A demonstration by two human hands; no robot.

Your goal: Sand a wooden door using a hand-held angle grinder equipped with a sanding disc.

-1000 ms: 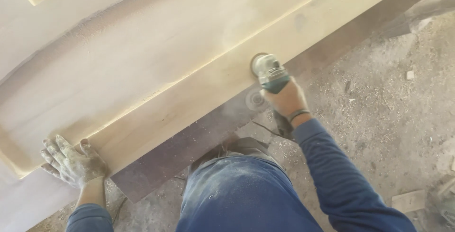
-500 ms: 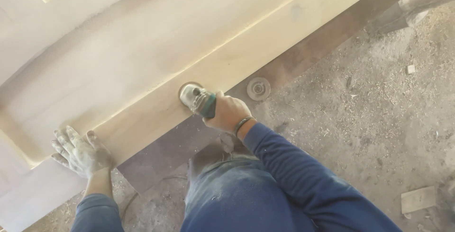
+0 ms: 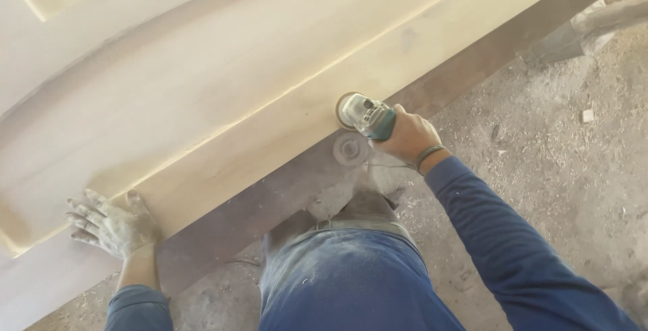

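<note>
Right hand: The right hand [image 3: 410,136], at centre right of the frame, is wrapped tight around the body of a teal and grey angle grinder [image 3: 366,115], fingers closed about it; a dark band sits on the wrist.
Angle grinder: Its head rests against the lower edge band of the wooden panel [image 3: 256,81], just left of the hand, near the middle of the frame.
Left hand: The left hand [image 3: 111,224], at lower left, lies flat with fingers spread on the panel's near corner, coated in pale dust.
Wooden panel: A large pale carved panel fills the upper left and centre, running diagonally from lower left to upper right, with a raised curved field above a grooved line.
Dark board: A brown board [image 3: 270,196] shows beneath the panel's lower edge, along the same diagonal.
Loose disc: A round grey disc [image 3: 350,148] lies on the dark board just below the grinder.
Clothing: Blue sleeves and dust-flecked blue trousers [image 3: 344,284] occupy the bottom centre.
Floor: A floor [image 3: 560,148] strewn with sawdust and wood chips takes the right of the frame.
</note>
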